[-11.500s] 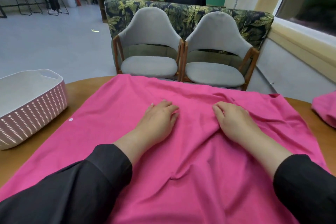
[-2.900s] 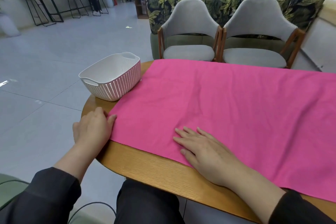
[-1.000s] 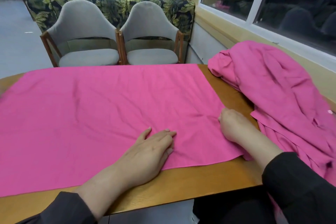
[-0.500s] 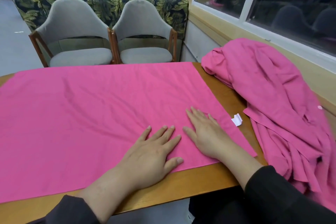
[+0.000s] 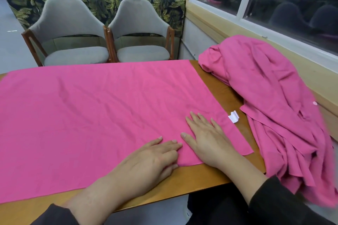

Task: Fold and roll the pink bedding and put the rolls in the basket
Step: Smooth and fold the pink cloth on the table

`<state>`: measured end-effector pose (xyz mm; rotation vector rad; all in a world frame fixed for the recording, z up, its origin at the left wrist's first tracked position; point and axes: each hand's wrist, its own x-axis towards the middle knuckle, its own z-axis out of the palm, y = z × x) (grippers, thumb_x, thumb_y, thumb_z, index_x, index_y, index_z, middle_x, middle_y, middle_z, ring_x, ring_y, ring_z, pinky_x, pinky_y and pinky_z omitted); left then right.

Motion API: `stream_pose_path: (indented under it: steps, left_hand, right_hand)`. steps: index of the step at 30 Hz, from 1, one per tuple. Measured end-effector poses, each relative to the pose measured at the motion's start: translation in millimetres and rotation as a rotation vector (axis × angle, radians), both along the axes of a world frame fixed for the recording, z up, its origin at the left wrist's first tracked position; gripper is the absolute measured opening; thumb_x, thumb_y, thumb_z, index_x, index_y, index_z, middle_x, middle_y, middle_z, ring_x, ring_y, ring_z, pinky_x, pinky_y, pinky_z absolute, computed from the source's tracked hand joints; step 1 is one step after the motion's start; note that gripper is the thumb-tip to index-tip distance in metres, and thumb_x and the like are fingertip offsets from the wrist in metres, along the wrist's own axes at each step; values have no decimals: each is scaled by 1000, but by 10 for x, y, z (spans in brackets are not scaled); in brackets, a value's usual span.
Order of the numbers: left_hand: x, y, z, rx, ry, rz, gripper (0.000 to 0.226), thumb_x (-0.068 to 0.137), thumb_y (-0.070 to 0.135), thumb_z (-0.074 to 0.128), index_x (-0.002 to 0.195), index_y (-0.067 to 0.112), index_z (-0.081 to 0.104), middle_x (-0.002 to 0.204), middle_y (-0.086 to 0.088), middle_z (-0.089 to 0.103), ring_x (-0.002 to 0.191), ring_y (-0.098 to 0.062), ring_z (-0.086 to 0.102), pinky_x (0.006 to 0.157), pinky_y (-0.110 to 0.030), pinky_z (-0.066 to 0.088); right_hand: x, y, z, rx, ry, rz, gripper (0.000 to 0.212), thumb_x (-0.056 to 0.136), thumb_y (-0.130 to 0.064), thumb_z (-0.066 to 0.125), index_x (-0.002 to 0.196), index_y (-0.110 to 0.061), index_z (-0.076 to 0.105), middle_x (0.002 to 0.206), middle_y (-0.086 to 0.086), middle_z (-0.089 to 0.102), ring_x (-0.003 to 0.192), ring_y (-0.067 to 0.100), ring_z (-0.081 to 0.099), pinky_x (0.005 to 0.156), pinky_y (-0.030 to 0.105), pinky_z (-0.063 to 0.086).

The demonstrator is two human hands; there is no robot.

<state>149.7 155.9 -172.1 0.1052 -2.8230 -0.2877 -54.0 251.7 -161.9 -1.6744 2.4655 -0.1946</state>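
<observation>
Covering most of the wooden table (image 5: 225, 95) is the flat pink sheet (image 5: 102, 107), lying spread in one smooth layer with faint creases running across it; its far edge is reaching the table's far side, its near edge is running parallel to the bare strip of wood in front of the person, and its left part is running out of view. Sitting heaped on the table's right end, against the window ledge, is the crumpled pink bedding (image 5: 270, 107), bunched in folds and hanging over the near right corner; it is lying apart from the sheet, with bare wood between them. A small white tag (image 5: 233, 117) is lying on that wood just beside the sheet's right edge.

The left hand (image 5: 146, 166) is resting palm down over the sheet's near edge, fingers straight and close together, pressing the cloth and gripping nothing. The right hand (image 5: 208, 140) is lying flat on the sheet near its right corner, fingers spread wide and straight, pressing the fabric and holding nothing. The two hands are sitting just beside each other.
</observation>
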Motion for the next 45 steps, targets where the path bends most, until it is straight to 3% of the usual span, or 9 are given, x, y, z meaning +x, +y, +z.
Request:
stream_pose_path:
  steps: [4, 8, 15, 21, 29, 35, 38, 42, 45]
  left_hand:
    - [-15, -13, 49, 47, -23, -2, 17, 104, 44, 37, 100, 30, 46, 148, 8, 52, 138, -3, 43, 120, -33, 29]
    - [-152, 38, 161, 26, -99, 36, 54, 95, 68, 40, 125, 26, 53, 149, 9, 49, 138, -7, 41, 115, -33, 32]
    - [-285, 134, 32, 47, 42, 49, 24, 101, 38, 46, 103, 21, 61, 131, 6, 62, 124, -13, 54, 104, -34, 44]
    - [-241, 140, 133, 394, 74, 183, 9, 104, 40, 42, 95, 37, 42, 115, 9, 67, 109, -11, 60, 92, -31, 44]
    - [-216, 153, 165, 438, 33, 220, 11, 102, 34, 48, 92, 30, 48, 122, 12, 66, 119, -6, 57, 97, -29, 43]
    - [-179, 95, 221, 664, 116, 293, 14, 102, 35, 50, 88, 33, 50, 96, 23, 67, 92, 4, 60, 81, -22, 45]
    - [-150, 58, 295, 802, 229, 353, 18, 101, 30, 53, 83, 32, 52, 72, 22, 55, 68, 1, 48, 65, -18, 36]
    - [-64, -42, 378, 960, 396, 438, 17, 102, 25, 54, 85, 22, 56, 74, 13, 52, 71, -1, 46, 70, -24, 39]
    - [69, -163, 441, 990, 455, 474, 17, 102, 23, 54, 85, 19, 56, 74, 13, 52, 72, 0, 46, 71, -25, 41]
  right_hand:
    - [-49, 39, 25, -208, -138, -41, 47, 105, -42, 39, 148, -24, 46, 162, -5, 30, 150, 11, 24, 124, 35, 14]
    - [-137, 94, 51, -353, -120, -66, 30, 94, -3, 54, 118, -12, 69, 123, 2, 60, 117, 23, 55, 103, 38, 44]
    - [-556, 341, 417, 24, 53, -351, 44, 92, -37, 68, 129, -15, 55, 126, 9, 51, 112, 30, 57, 91, 36, 47]
    - [-700, 409, 579, 202, -34, -371, 30, 87, -39, 73, 99, -23, 51, 98, 2, 64, 85, 21, 61, 71, 35, 47]
    - [-526, 157, 522, -270, -407, -255, 22, 83, -10, 73, 88, -27, 60, 77, -9, 50, 63, 5, 44, 59, 24, 35]
    - [-178, -98, 748, -489, -963, -177, 24, 86, -3, 67, 95, -21, 79, 81, 5, 63, 76, 19, 55, 80, 42, 54]
    - [-52, -282, 859, -424, -915, -102, 40, 78, -9, 55, 102, -30, 79, 96, 22, 72, 81, 32, 60, 91, 61, 53]
    - [75, -569, 974, -317, -598, 86, 45, 81, 4, 62, 111, -27, 74, 61, -14, 52, 53, 1, 45, 59, 15, 37]
    - [204, -905, 1005, -353, -370, 182, 39, 80, 2, 69, 111, -22, 73, 86, -16, 61, 74, -8, 57, 68, 7, 39]
